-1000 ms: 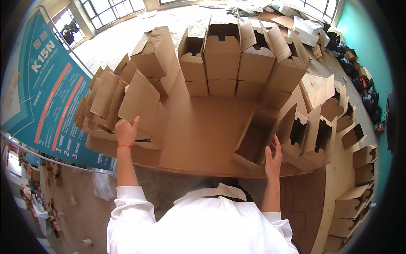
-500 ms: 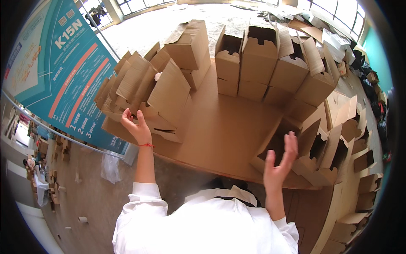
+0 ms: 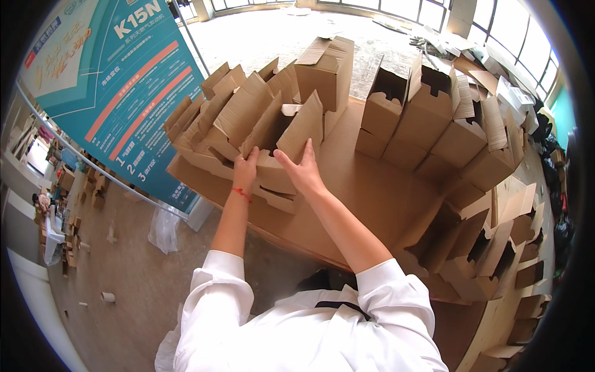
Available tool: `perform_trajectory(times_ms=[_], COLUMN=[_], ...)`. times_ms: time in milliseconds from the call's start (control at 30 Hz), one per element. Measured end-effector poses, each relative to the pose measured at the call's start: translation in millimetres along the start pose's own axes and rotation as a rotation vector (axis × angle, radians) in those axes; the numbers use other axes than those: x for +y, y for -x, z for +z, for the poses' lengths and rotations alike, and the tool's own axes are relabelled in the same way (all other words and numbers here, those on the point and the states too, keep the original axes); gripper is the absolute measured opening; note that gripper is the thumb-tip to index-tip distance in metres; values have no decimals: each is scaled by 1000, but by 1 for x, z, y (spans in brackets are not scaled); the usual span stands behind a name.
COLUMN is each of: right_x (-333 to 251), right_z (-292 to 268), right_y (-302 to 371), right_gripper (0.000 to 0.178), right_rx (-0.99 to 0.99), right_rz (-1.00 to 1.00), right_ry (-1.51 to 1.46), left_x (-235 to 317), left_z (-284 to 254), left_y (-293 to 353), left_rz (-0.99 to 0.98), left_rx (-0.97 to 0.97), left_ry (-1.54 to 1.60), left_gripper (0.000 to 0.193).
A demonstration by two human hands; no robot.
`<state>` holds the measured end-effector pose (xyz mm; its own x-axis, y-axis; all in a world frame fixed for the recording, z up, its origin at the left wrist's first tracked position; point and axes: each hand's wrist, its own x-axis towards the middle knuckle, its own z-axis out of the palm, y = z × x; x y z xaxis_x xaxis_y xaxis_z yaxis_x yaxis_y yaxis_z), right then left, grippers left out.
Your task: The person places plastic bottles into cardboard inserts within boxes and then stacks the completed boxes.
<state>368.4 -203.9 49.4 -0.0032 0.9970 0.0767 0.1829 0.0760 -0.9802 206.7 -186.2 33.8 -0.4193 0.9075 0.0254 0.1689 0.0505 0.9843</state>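
Observation:
An open-topped cardboard box (image 3: 271, 162) stands at the near end of a row on the left side of the table, its flaps raised. At its near left corner is my left hand (image 3: 246, 167), fingers closed around the edge and partly hidden by the cardboard. My right hand (image 3: 302, 170) is at the box's near right corner, thumb and fingers spread apart beside the raised right flap (image 3: 302, 127). A small white piece (image 3: 290, 110) shows at the top of this box. Another cardboard box lies beneath it.
More open boxes (image 3: 214, 118) crowd the left. A taller stack (image 3: 328, 71) stands behind them. Across the brown tabletop (image 3: 372, 198) are stacked boxes (image 3: 427, 111) and a lower row (image 3: 474, 260) at right. A blue-green banner (image 3: 136, 93) borders the left side.
My right hand has crossed from the right-hand boxes to the left row. My left hand has come down onto the near box's corner. The view has shifted left.

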Motion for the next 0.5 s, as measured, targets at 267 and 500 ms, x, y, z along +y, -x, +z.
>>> perform_trajectory(times_ms=[267,500], right_x=[16,46], right_z=[-44,-105], right_y=[33,105], right_gripper=[62,52], right_rx=[93,283], right_rz=[-201,-67], right_ry=[-316,-44], left_x=[53,25], left_z=[46,83], left_y=[70,149], left_rz=[392,488], left_rx=[-251,-352], left_ry=[-21,236], left_gripper=[25,33])
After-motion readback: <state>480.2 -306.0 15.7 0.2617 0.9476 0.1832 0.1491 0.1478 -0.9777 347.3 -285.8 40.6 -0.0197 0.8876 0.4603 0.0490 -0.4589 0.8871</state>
